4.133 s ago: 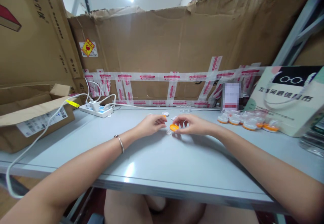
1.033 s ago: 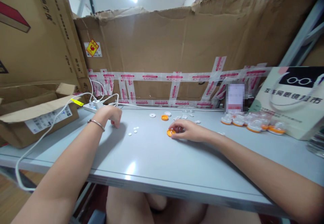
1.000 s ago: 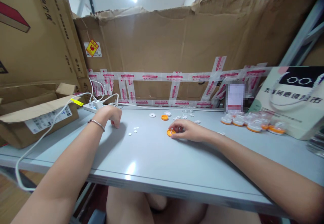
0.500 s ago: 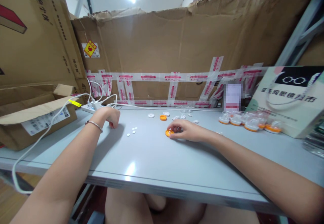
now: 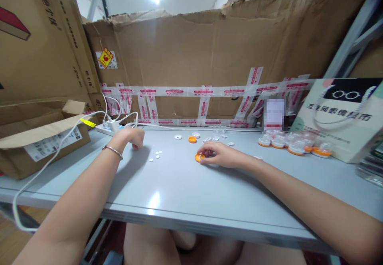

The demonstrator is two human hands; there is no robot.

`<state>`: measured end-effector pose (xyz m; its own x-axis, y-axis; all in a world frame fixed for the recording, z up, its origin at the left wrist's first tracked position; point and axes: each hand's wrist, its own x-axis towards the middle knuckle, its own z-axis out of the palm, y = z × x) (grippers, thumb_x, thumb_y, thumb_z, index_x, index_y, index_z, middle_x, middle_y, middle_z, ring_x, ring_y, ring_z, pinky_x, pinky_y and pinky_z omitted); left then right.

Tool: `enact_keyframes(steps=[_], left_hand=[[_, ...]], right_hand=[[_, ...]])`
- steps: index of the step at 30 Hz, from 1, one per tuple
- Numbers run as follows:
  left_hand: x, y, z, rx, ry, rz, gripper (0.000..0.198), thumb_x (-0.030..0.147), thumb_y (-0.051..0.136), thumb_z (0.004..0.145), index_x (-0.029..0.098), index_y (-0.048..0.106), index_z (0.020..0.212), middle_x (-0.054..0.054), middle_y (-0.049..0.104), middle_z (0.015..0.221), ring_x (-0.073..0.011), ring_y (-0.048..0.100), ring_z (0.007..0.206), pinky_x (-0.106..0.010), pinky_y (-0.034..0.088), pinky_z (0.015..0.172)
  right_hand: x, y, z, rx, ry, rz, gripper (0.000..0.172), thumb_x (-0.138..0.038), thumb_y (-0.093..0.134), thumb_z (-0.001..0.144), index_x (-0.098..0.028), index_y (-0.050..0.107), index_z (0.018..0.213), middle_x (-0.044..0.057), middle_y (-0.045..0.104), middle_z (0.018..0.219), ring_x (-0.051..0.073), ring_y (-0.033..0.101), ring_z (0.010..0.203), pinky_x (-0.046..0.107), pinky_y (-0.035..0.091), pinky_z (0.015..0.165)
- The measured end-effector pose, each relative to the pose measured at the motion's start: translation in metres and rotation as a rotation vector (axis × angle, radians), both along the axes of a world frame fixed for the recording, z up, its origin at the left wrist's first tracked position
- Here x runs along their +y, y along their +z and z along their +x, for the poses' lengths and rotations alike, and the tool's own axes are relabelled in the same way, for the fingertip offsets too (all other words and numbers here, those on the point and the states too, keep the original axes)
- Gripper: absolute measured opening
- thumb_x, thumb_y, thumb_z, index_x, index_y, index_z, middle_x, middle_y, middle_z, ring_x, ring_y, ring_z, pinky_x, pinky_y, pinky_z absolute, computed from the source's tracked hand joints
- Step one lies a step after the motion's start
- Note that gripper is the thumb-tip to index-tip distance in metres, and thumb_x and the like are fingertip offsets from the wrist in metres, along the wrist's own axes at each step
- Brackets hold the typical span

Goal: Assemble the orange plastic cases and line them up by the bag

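My right hand point(image 5: 220, 154) rests on the grey table point(image 5: 191, 189), fingers curled over an orange cap point(image 5: 198, 157) that it pinches at its left edge. My left hand point(image 5: 134, 137) lies further left near the power strip point(image 5: 111, 128), fingers curled under with knuckles on the table; what it holds, if anything, is hidden. A bracelet point(image 5: 113, 150) circles that wrist. Between the hands lie small white discs point(image 5: 155, 155). Behind them sit a second orange cap point(image 5: 192, 139), a white ring point(image 5: 178, 137) and several small clear and white parts point(image 5: 216, 138).
Several clear containers with orange bases point(image 5: 291, 144) stand in a row at the right, before a paper bag point(image 5: 341, 117). A taped cardboard wall point(image 5: 209, 65) closes the back. An open cardboard box point(image 5: 38, 137) and a white cable point(image 5: 50, 157) occupy the left.
Since four seconds ago my left hand has moved away from the right one, leftward toward the power strip. Over the last second both hands stay nearly still; the view shifts slightly.
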<state>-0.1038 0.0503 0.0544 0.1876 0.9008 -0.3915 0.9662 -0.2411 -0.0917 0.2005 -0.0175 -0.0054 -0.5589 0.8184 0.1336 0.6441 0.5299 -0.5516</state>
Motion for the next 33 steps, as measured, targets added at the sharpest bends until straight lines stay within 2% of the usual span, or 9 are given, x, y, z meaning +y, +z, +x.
enact_keyframes(steps=[4,8,11,14,17,20,28,33], left_hand=[[-0.004,-0.003,0.021,-0.113,-0.203,0.191,0.022,0.02,0.052,0.057,0.013,0.067,0.072,-0.006,0.067,0.073,-0.0155,0.057,0.065,-0.021,0.04,0.057],[-0.024,-0.013,0.061,-0.446,-0.473,0.225,0.019,0.02,0.052,0.064,0.013,0.065,0.076,-0.003,0.066,0.074,-0.0119,0.057,0.067,-0.018,0.04,0.062],[-0.038,-0.026,0.088,-0.604,-0.561,0.302,0.016,0.017,0.051,0.069,0.013,0.063,0.078,-0.003,0.065,0.075,-0.0108,0.056,0.067,-0.019,0.04,0.066],[-0.044,-0.041,0.104,-0.625,-0.626,0.391,0.012,0.018,0.052,0.072,0.014,0.062,0.077,-0.003,0.065,0.077,-0.0116,0.056,0.069,-0.021,0.04,0.068],[-0.042,-0.051,0.108,-0.634,-0.674,0.416,0.012,0.021,0.052,0.075,0.015,0.062,0.078,-0.003,0.064,0.079,-0.0126,0.056,0.072,-0.022,0.04,0.07],[-0.041,-0.055,0.108,-0.622,-0.695,0.417,0.012,0.022,0.052,0.076,0.015,0.061,0.079,-0.003,0.064,0.082,-0.013,0.057,0.075,-0.022,0.04,0.07],[-0.042,-0.058,0.108,-0.599,-0.781,0.452,0.013,0.018,0.051,0.076,0.017,0.064,0.08,-0.003,0.065,0.082,-0.0125,0.058,0.076,-0.023,0.04,0.075],[-0.04,-0.056,0.104,-0.574,-0.886,0.431,0.019,0.02,0.048,0.08,0.016,0.066,0.086,-0.005,0.065,0.085,-0.0137,0.058,0.08,-0.023,0.041,0.076]], right_hand=[[0.0,-0.003,-0.004,0.045,-0.027,-0.012,0.031,-0.037,0.058,0.07,-0.017,0.065,0.093,0.006,0.06,0.087,0.017,0.055,0.078,0.029,0.044,0.072],[0.001,-0.007,-0.01,0.102,-0.05,-0.011,0.03,-0.035,0.059,0.069,-0.016,0.067,0.092,0.006,0.062,0.085,0.016,0.056,0.077,0.029,0.045,0.073],[0.001,-0.009,-0.013,0.119,-0.034,0.008,0.03,-0.033,0.059,0.069,-0.016,0.067,0.092,0.005,0.063,0.083,0.017,0.057,0.076,0.028,0.045,0.073],[0.002,-0.011,-0.015,0.153,-0.009,0.001,0.029,-0.031,0.059,0.069,-0.015,0.065,0.092,0.005,0.064,0.085,0.017,0.058,0.076,0.028,0.045,0.072],[0.003,-0.013,-0.015,0.186,0.018,-0.023,0.028,-0.028,0.059,0.069,-0.014,0.063,0.093,0.005,0.065,0.086,0.017,0.059,0.077,0.028,0.046,0.073],[0.004,-0.013,-0.015,0.215,0.026,-0.027,0.027,-0.026,0.059,0.069,-0.016,0.062,0.094,0.004,0.065,0.089,0.017,0.059,0.08,0.029,0.046,0.075],[0.001,-0.011,-0.016,0.234,0.037,-0.026,0.022,-0.025,0.059,0.069,-0.016,0.06,0.089,0.004,0.065,0.087,0.016,0.059,0.079,0.029,0.046,0.075],[0.005,-0.016,-0.014,0.241,-0.014,-0.013,0.024,-0.03,0.06,0.068,-0.015,0.062,0.087,0.005,0.066,0.083,0.016,0.06,0.076,0.029,0.047,0.073]])
